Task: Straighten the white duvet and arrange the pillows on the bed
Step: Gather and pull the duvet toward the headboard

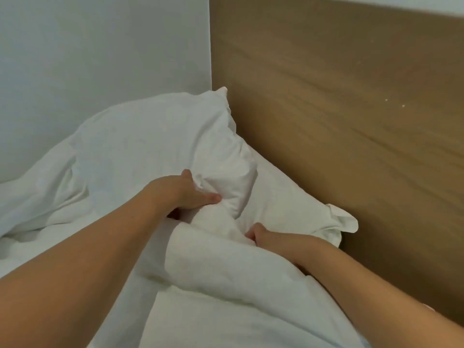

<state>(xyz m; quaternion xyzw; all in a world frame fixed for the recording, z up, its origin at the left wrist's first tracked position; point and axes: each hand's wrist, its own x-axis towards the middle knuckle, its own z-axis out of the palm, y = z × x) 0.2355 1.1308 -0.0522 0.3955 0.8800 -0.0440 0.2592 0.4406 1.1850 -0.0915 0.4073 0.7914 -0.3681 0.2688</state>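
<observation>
Both hands grip the upper pillow [155, 146]: left hand [180, 194] pinching its bunched end, right hand [261, 234] curled below. Second pillow [296, 204] beyond the right hand, touching the headboard [351, 121]. Duvet [226, 285] beneath both wrists. No writing.

You'll find no readable text, label, brand, number or sign here: pillow [155, 136], duvet [226, 285], headboard [339, 109] and wall [100, 46] all show plain, unmarked surfaces.
</observation>
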